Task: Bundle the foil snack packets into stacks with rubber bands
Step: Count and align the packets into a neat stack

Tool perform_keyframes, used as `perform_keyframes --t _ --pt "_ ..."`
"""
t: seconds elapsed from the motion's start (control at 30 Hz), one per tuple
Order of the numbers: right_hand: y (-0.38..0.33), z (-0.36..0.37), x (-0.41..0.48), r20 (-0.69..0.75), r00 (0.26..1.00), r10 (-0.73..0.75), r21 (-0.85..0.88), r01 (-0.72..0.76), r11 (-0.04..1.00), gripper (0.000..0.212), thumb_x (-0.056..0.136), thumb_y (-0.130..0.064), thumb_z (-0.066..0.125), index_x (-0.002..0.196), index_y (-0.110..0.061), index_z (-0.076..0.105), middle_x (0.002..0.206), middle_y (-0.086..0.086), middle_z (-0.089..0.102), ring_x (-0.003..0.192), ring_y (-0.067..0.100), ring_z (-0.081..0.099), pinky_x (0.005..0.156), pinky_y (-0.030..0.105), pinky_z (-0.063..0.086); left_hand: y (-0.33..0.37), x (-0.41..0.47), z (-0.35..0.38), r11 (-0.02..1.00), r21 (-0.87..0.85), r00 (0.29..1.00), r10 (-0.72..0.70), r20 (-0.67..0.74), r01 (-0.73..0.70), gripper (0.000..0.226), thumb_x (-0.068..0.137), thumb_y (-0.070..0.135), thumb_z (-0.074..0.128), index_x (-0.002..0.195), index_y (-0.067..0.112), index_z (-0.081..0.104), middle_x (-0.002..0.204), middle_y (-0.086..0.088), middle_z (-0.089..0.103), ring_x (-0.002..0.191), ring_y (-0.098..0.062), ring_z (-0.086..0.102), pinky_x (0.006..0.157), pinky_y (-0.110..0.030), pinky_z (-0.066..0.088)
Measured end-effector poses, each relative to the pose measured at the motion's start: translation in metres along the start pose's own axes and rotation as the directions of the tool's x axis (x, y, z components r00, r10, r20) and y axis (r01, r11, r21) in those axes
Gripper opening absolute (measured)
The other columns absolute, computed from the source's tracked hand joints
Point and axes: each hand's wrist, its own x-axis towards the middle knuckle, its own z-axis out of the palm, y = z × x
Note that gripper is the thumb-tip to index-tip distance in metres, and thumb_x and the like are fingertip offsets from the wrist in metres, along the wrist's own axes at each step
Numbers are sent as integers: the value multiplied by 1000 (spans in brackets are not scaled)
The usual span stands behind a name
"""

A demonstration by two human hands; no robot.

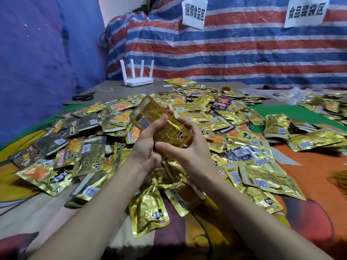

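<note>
**Stack of packets (159,126) gripped in both hands over the loose pile**

The left hand (148,147) grips the stack of packets from below. Its thumb lies flat across the gold printed face beside the barcode, and its fingers curl behind the stack, mostly hidden. The right hand (187,149) holds the lower right end. Its fingers (181,121) curl over the right edge and its thumb reaches under the bottom corner. The stack is tilted, top end up and to the left, and held clear of the pile beneath.

A thin pale line crosses the lower end of the stack just beside the right fingers. It appears to be a rubber band (179,132), but it is too fine to tell how it is wrapped.

Loose packets (90,151), mostly gold foil, lie overlapping across the surface (309,175), which is covered by a colourful printed cloth. One black packet (222,103) lies on the far side of the pile. At the right, a thick pile of packets (277,126) lies near a green sheet (293,111).

At the far left, a white router (138,80) with four upright antennas stands on a grey board (112,89). Black scissors (83,96) lie on the same board, apart from the router. Behind, a striped tarp (244,53) carries two white paper signs (194,13).
</note>
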Motion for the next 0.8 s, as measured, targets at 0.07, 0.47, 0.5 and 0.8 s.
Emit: perform_keyframes --t 0.07,0.47,0.5,0.8 --pt "-1 6 -1 -48 999 -13 25 14 1000 80 68 -3 91 136 -16 50 123 8 66 107 11 70 98 36 56 1 -2 -1 1000 -26 1000 8 29 -7 16 84 28 67 87 27 82 96 4 77 97 -18 74 86 -43 59" --pt "0 -2 7 -107 986 126 257 -95 962 45 74 -2 85 111 -8 58 90 9 75 86 31 74 82 49 60 -1 -12 6 934 352 991 -22 -135 69 31 61 45 79 73 16 80 79 -8 75 73 -18 73 61 -32 61" --pt "-3 -5 7 -99 988 122 264 -92 960 46 72 -3 87 107 -10 59 85 5 75 82 28 73 77 45 60 0 -14 7 897 438 994 -7 -108 54 32 61 49 77 62 18 78 63 -2 71 60 -11 70 55 -27 58" --pt "-13 -15 10 -149 924 353 578 -208 789 37 82 2 75 115 7 60 96 18 73 81 27 75 60 31 60 -11 -10 -5 579 784 957 285 61 -222 46 69 41 85 103 15 69 92 1 77 84 -14 75 72 -25 59"
